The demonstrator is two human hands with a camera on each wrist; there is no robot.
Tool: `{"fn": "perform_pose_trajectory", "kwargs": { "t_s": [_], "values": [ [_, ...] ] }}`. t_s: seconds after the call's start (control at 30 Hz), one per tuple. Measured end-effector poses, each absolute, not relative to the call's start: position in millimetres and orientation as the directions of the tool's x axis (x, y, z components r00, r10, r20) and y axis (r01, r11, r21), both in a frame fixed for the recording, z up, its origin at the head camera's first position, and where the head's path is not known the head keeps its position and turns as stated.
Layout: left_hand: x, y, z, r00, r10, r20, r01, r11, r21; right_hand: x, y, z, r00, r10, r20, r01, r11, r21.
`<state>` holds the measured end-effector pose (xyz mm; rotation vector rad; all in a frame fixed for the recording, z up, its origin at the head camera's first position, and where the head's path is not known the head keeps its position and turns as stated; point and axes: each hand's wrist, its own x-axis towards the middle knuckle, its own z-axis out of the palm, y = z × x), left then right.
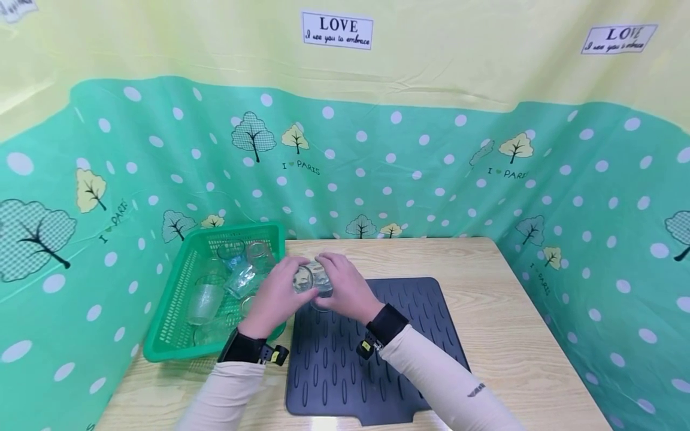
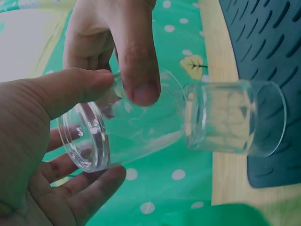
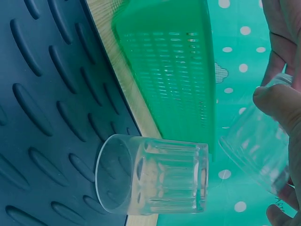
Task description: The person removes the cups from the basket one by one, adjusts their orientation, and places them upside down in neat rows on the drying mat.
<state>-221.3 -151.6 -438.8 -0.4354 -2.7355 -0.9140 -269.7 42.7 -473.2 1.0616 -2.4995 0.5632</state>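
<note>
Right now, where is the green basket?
In the head view the green basket sits at the table's left side, against the dark ridged mat's left edge, holding several clear glasses, just left of the left hand.

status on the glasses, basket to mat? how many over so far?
One clear glass seems to be at the dark mat's edge already. In hand: both the left hand and right hand grip another glass above the mat. Left: several glasses still lie in the green basket.
</note>
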Motion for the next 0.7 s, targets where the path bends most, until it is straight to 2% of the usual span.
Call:
{"fn": "perform_pose_trajectory", "kwargs": {
  "t_s": [0.33,0.7],
  "values": [
    [-216,-146,-444,-0.932,0.223,0.285,0.354,0.727,0.589,-269,46,-482,-0.661,-0.581,0.474,-0.715,0.679,-0.166],
    [-219,-161,-442,-0.939,0.179,0.295,0.333,0.690,0.642,-268,66,-489,-0.719,-0.435,0.542,-0.660,0.671,-0.337]
  ]
}}
